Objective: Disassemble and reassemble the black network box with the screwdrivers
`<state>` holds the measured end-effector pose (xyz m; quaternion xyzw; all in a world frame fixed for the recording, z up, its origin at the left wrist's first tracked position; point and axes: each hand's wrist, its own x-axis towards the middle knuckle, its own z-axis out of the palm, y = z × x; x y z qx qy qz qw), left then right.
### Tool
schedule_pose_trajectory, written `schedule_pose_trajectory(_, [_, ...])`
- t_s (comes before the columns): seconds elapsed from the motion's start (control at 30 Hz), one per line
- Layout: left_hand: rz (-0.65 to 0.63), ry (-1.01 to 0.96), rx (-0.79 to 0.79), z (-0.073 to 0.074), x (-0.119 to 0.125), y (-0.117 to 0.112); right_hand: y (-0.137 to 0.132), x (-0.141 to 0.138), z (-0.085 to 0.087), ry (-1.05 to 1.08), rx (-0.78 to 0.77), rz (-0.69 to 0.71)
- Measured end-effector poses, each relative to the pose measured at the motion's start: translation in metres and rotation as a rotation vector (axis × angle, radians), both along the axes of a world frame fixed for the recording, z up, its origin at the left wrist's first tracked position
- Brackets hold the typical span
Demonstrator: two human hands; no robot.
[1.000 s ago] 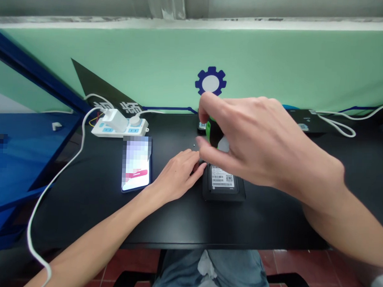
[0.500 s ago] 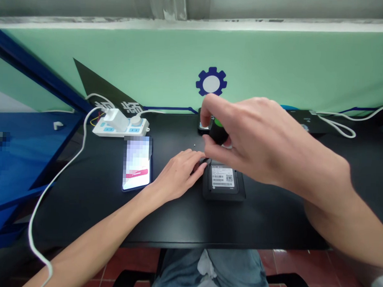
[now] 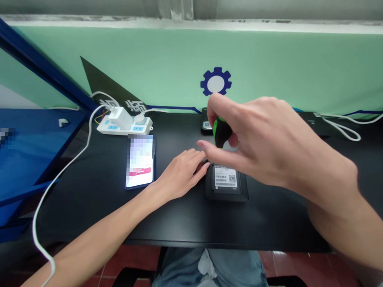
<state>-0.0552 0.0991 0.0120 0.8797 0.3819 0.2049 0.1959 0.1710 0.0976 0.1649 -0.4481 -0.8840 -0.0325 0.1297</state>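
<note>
My right hand [image 3: 263, 142] is closed round a green and black tool handle [image 3: 221, 132], held upright just above the far edge of a small black device [image 3: 227, 183] with a white barcode label. The tool's tip is hidden behind my fingers. My left hand [image 3: 180, 174] rests on the black table [image 3: 176, 214] with its fingertips pressed against the device's left far corner, fingers close together.
A lit phone [image 3: 140, 162] lies left of my left hand. Behind it sits a white power strip [image 3: 124, 123] with plugs and a white cable [image 3: 54, 184] trailing off the front left. A small dark item [image 3: 207, 125] and more white cable [image 3: 339, 125] lie by the green wall.
My right hand has turned the tool, so the green part of the handle shows upright again. The view has shifted slightly right. My left hand stays at the device.
</note>
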Motion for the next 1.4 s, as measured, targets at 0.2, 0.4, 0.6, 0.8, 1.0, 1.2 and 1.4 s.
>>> schedule_pose_trajectory(0.2, [-0.015,-0.012,0.041,-0.0023,0.0004,0.0011,-0.0014,-0.0031,0.0008,-0.02,-0.012,-0.015])
schedule_pose_trajectory(0.4, [-0.018,-0.013,0.012,-0.0012,-0.0002,0.0012,0.0009,-0.0024,0.0,-0.007,-0.006,-0.015])
schedule_pose_trajectory(0.6, [-0.011,-0.01,0.021,0.0002,-0.0012,0.0015,0.0011,-0.0004,0.0014,0.031,-0.092,0.044])
schedule_pose_trajectory(0.8, [-0.012,-0.026,0.022,-0.0019,-0.0014,0.0014,0.0008,0.0011,0.0007,0.045,-0.084,0.053])
schedule_pose_trajectory(1.0, [-0.018,-0.045,0.018,-0.0023,-0.0017,0.0011,-0.0014,-0.0043,-0.0006,0.016,-0.025,-0.002])
schedule_pose_trajectory(1.2, [-0.018,0.019,0.041,-0.0006,-0.0013,0.0016,-0.0026,-0.0062,-0.001,0.016,-0.01,-0.021])
schedule_pose_trajectory(1.4, [-0.011,-0.007,0.003,0.001,-0.001,0.0016,-0.002,-0.004,-0.0023,0.025,-0.006,-0.019])
